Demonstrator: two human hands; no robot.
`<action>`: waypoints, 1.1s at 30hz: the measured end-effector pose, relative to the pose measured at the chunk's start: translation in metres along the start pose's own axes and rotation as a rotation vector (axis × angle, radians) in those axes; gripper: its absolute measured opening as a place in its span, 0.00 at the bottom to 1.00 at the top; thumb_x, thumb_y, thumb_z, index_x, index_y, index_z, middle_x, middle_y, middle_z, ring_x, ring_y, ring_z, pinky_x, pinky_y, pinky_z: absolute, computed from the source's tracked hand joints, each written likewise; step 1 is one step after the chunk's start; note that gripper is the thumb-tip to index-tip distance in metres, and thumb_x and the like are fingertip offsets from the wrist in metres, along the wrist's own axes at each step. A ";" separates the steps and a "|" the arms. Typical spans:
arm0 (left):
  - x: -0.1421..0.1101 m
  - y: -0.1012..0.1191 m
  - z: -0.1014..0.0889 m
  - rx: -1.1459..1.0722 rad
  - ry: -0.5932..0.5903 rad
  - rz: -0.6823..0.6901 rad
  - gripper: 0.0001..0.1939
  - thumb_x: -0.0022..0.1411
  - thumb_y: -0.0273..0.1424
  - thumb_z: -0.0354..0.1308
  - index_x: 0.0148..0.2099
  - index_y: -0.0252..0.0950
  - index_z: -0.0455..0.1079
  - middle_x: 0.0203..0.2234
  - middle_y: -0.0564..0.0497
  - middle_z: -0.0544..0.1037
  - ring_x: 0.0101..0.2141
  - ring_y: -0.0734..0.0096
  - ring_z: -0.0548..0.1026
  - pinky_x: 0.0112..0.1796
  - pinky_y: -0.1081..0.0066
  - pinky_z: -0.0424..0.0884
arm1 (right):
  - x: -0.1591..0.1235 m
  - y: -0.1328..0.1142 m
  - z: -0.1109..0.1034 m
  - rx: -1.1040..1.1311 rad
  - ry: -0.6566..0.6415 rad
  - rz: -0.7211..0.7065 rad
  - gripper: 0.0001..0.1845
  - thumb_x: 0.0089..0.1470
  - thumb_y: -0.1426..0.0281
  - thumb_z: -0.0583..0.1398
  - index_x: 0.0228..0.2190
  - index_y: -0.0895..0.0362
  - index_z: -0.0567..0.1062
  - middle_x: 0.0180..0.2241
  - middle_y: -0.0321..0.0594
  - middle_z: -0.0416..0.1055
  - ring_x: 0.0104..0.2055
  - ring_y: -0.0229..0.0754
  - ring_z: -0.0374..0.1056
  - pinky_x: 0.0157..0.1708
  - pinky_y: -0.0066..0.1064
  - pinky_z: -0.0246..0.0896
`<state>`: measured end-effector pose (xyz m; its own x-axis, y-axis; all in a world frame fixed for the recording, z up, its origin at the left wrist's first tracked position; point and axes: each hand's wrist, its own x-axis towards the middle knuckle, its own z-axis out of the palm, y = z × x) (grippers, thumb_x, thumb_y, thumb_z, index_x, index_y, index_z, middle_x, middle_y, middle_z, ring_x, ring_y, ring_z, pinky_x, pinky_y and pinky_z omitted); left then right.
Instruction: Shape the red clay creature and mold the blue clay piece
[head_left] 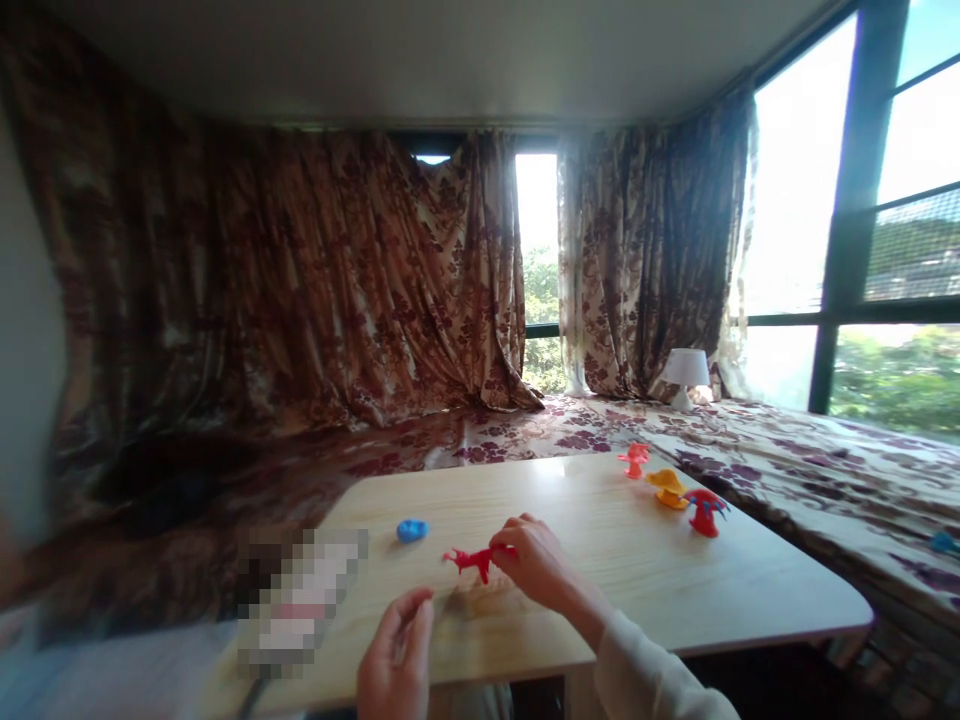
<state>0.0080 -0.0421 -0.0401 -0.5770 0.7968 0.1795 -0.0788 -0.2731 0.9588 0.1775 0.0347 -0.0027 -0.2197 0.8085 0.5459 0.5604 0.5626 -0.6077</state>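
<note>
A red modelling-clay figure [472, 564] with thin branching ends is held at its right end in the fingers of my right hand [534, 562], just over the table top. My left hand [397, 650] is at the table's near edge, below and left of the figure and apart from it. Its fingers are loosely bent, with a gap to the thumb, and I see nothing in them. A blue lump [412, 530], which looks like the same clay, lies on the table left of the red figure.
On the light wooden table [600, 560], a small red shape [636, 460], a yellow mushroom-like shape [667, 488] and a red domed shape with blue spikes [705, 512] stand at the right. A blurred-out object [307, 600] lies at the left. Behind are a white lamp [685, 372] and flowered curtains [360, 280].
</note>
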 end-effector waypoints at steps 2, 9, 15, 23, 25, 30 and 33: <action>0.002 -0.005 -0.001 0.020 -0.043 0.000 0.18 0.41 0.43 0.64 0.31 0.36 0.75 0.29 0.48 0.81 0.38 0.54 0.77 0.44 0.63 0.70 | -0.001 -0.008 -0.002 0.072 0.054 0.035 0.09 0.51 0.71 0.59 0.26 0.56 0.81 0.27 0.42 0.76 0.34 0.45 0.71 0.38 0.36 0.64; -0.011 0.018 0.027 -0.007 -0.109 0.124 0.19 0.48 0.47 0.61 0.34 0.36 0.74 0.32 0.48 0.80 0.40 0.55 0.75 0.45 0.63 0.67 | -0.026 -0.058 -0.017 0.714 0.210 0.219 0.24 0.50 0.53 0.61 0.37 0.61 0.80 0.32 0.47 0.79 0.31 0.45 0.74 0.28 0.31 0.70; -0.019 0.046 0.042 -0.082 -0.110 0.180 0.14 0.49 0.41 0.63 0.35 0.37 0.74 0.26 0.51 0.78 0.35 0.61 0.76 0.38 0.68 0.71 | -0.036 -0.076 0.001 0.874 0.238 0.200 0.19 0.48 0.56 0.64 0.34 0.59 0.79 0.29 0.42 0.77 0.27 0.41 0.72 0.24 0.28 0.69; -0.018 0.055 0.040 -0.264 -0.115 -0.027 0.16 0.44 0.40 0.66 0.34 0.35 0.75 0.30 0.50 0.82 0.32 0.67 0.77 0.33 0.74 0.74 | -0.041 -0.080 0.005 0.532 0.278 0.006 0.09 0.56 0.67 0.58 0.36 0.55 0.78 0.33 0.41 0.74 0.35 0.43 0.71 0.32 0.32 0.70; -0.019 0.057 0.040 -0.287 -0.095 -0.059 0.16 0.44 0.40 0.66 0.33 0.36 0.75 0.28 0.51 0.82 0.31 0.69 0.77 0.32 0.75 0.73 | -0.042 -0.080 0.005 0.429 0.301 -0.059 0.09 0.55 0.71 0.58 0.37 0.53 0.78 0.33 0.39 0.74 0.36 0.43 0.69 0.35 0.34 0.68; -0.020 0.057 0.040 -0.313 -0.122 -0.068 0.14 0.46 0.39 0.66 0.33 0.36 0.75 0.27 0.52 0.81 0.31 0.70 0.77 0.32 0.76 0.73 | -0.044 -0.079 0.006 0.383 0.303 -0.094 0.09 0.55 0.73 0.58 0.36 0.51 0.77 0.32 0.37 0.74 0.35 0.42 0.67 0.35 0.33 0.66; -0.019 0.056 0.041 -0.332 -0.137 -0.065 0.12 0.44 0.37 0.66 0.32 0.36 0.75 0.25 0.53 0.81 0.29 0.71 0.77 0.33 0.76 0.72 | -0.043 -0.076 0.007 0.392 0.294 -0.075 0.09 0.55 0.73 0.58 0.36 0.51 0.77 0.33 0.37 0.74 0.35 0.42 0.68 0.33 0.32 0.66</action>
<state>0.0474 -0.0502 0.0192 -0.4493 0.8771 0.1698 -0.3843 -0.3613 0.8496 0.1384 -0.0421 0.0159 0.0177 0.7120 0.7020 0.1971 0.6858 -0.7006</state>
